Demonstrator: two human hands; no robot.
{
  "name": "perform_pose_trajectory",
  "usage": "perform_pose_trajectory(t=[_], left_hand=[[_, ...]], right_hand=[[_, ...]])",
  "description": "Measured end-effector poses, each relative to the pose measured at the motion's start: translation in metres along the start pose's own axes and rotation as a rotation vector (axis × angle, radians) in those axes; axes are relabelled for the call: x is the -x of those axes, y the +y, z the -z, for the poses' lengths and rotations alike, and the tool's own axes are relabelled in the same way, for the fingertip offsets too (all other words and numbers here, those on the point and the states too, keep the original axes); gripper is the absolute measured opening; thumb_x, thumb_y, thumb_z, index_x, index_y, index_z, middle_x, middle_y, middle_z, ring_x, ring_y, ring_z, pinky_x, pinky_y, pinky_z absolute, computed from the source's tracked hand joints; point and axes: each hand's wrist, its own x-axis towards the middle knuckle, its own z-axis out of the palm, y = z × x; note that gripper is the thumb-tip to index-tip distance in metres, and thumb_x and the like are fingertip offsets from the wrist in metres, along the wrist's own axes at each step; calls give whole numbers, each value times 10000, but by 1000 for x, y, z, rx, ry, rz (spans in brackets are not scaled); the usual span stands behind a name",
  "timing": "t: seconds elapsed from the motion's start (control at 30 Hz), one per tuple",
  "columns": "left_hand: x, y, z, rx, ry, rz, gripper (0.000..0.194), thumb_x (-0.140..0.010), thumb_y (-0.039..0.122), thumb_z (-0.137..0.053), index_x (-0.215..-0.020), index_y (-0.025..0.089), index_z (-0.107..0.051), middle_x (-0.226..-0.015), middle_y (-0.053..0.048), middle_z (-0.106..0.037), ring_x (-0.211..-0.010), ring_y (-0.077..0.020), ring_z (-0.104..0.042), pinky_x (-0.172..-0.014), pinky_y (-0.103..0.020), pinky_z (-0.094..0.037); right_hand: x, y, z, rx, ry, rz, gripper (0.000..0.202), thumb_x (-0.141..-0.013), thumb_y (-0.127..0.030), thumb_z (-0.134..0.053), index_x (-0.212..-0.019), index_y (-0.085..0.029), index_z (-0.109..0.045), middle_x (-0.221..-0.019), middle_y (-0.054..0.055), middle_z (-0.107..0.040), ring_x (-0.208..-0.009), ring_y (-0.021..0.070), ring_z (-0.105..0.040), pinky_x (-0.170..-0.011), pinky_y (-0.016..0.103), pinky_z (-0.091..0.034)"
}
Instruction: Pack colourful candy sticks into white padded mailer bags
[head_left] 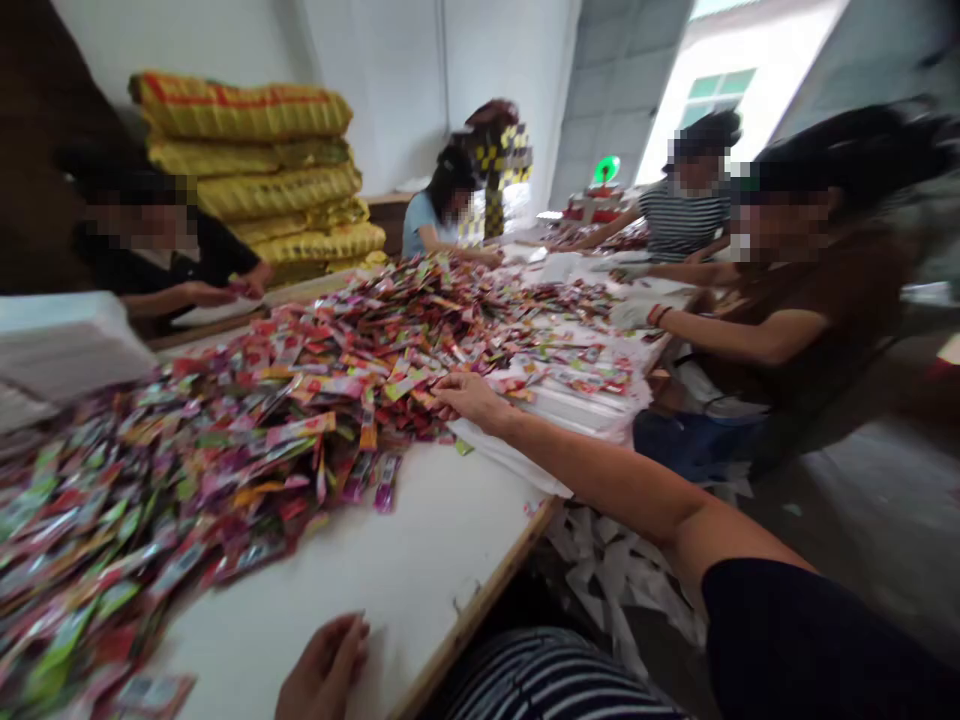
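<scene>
A large heap of small, shiny, colourful sachets (300, 430) spreads over the white table (405, 560). My right hand (469, 397) reaches out to the heap's right side, fingers closed, with the fingertips against the sachets; whether one is between them is hidden. Close to me, at the table's near edge, my left hand (324, 668) rests with curled fingers pressed together. Its palm is turned away, so anything inside it cannot be seen. Two purple sachets (386, 483) lie at the heap's edge between my hands.
White sheets (517, 455) lie under my right forearm. Stacked yellow sacks (255, 200) stand behind the table. Several people sit around it; the one on the right wears a pale glove (634, 313). White scraps (615, 580) litter the floor. A white stack (67, 340) stands at left.
</scene>
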Motion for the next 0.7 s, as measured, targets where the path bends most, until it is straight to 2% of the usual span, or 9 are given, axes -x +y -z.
perform_pose_trajectory(t=[0.07, 0.13, 0.23, 0.33, 0.4, 0.47, 0.53, 0.6, 0.7], left_hand=[[-4, 3, 9, -181, -57, -8, 465, -666, 591, -609, -888, 191, -693, -878, -85, -757, -806, -277, -707, -818, -416, -560], [-12, 8, 18, -391, -12, -29, 398, -750, 515, -561, -936, 195, -706, -932, -93, -752, -880, -288, -700, -864, -431, -539], [-39, 20, 27, -615, 281, -98, 416, -842, 372, -528, -1173, 150, -648, -1183, -154, -683, -1105, -304, -638, -967, -437, -490], [-80, 32, 34, -772, 514, -246, 593, -861, 388, -575, -1364, 83, -499, -1469, -240, -440, -1352, -362, -430, -1090, -482, -376], [-103, 37, 37, -856, 451, -245, 623, -867, 437, -583, -1359, 65, -493, -1452, -261, -450, -1349, -369, -430, -1077, -472, -387], [-114, 38, 36, -948, 294, -205, 528, -895, 432, -548, -1284, 74, -556, -1312, -249, -584, -1266, -355, -519, -1018, -450, -440], [-108, 35, 31, -1036, 168, -176, 429, -927, 389, -502, -1236, 105, -592, -1138, -214, -685, -1153, -339, -603, -945, -440, -486], [-87, 30, 21, -1088, 99, -178, 431, -940, 357, -484, -1298, 127, -556, -1057, -190, -715, -1061, -329, -649, -891, -439, -512], [-40, 21, -3, -1068, 2, -211, 532, -949, 343, -472, -1424, 106, -431, -1134, -206, -695, -1029, -325, -662, -854, -437, -532]], right_hand=[[20, 15, -36, 62, -152, -35, 112, -855, -174, -592, -752, -165, -634, -676, 9, -693, -561, 126, -652, -534, 216, -506], [30, 28, -64, 127, -266, -35, 107, -841, -138, -600, -761, -159, -667, -714, 18, -707, -630, 144, -674, -610, 236, -520], [28, 39, -106, 196, -353, 32, 125, -863, -169, -604, -905, -175, -722, -952, 59, -736, -929, 200, -682, -850, 303, -506], [33, 42, -150, 391, -458, 231, 304, -857, -313, -672, -1147, -227, -694, -1283, 98, -636, -1228, 279, -543, -1004, 396, -432], [44, 46, -170, 584, -523, 420, 379, -854, -378, -679, -1203, -231, -672, -1398, 130, -546, -1325, 328, -447, -1028, 462, -406], [56, 55, -176, 675, -573, 567, 291, -907, -341, -609, -1153, -208, -688, -1381, 142, -557, -1349, 324, -423, -1035, 478, -394], [66, 68, -167, 641, -627, 651, 216, -937, -262, -552, -1077, -192, -701, -1306, 131, -618, -1325, 286, -465, -1043, 453, -390], [73, 80, -148, 546, -673, 695, 165, -930, -247, -560, -992, -187, -701, -1250, 116, -656, -1287, 260, -510, -1044, 422, -393], [82, 91, -120, 415, -690, 692, 172, -936, -293, -556, -874, -185, -674, -1121, 105, -701, -1164, 227, -593, -971, 349, -436]])
